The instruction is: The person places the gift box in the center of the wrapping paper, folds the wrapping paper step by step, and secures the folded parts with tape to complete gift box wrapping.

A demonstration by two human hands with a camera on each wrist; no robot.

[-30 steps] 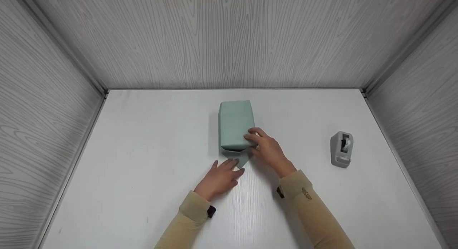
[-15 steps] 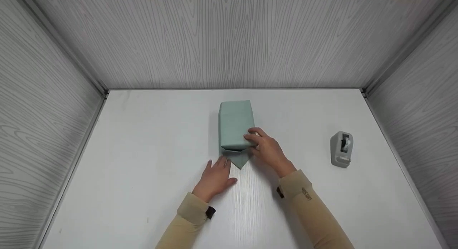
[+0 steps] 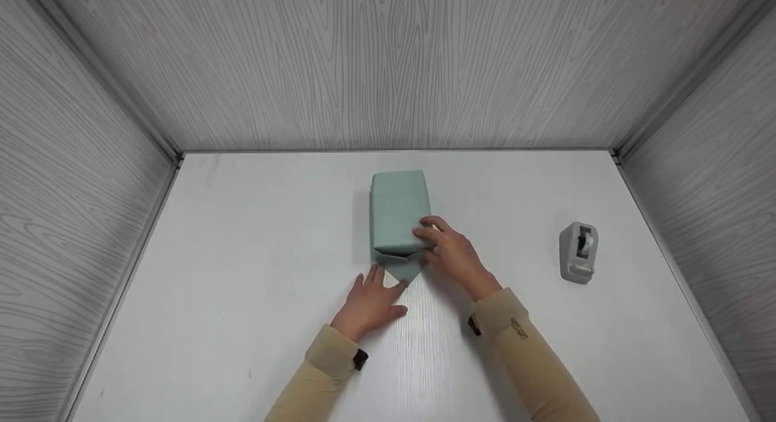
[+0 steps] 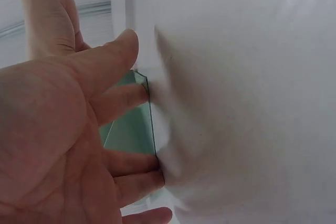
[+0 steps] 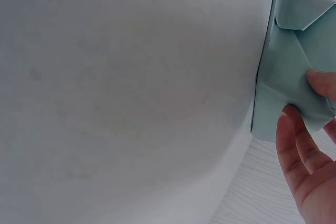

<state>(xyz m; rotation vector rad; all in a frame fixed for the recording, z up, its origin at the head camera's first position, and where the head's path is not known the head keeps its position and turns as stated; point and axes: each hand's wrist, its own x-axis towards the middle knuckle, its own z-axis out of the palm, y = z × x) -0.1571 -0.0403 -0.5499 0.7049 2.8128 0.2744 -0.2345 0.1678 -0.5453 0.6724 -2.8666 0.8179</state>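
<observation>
A box wrapped in pale green paper (image 3: pixel 400 210) lies on the table, its near end partly folded. From that end a pointed paper flap (image 3: pixel 405 269) spreads on the tabletop. My left hand (image 3: pixel 368 304) has its fingers extended and spread, with fingertips touching the flap's edges; the left wrist view shows them against the green paper (image 4: pixel 134 132). My right hand (image 3: pixel 454 255) holds the box's near right corner, fingers on the top and thumb at the near end. In the right wrist view, its fingers and thumb press the folded paper (image 5: pixel 281 85) from two sides.
A grey tape dispenser (image 3: pixel 579 252) stands on the right side of the white table (image 3: pixel 254 228). Grey wood-grain panels (image 3: pixel 388 64) wall in the back and both sides.
My left hand slid left off the flap's tip, then came back slightly right, its index finger now at the tip. The right hand and box stay in place.
</observation>
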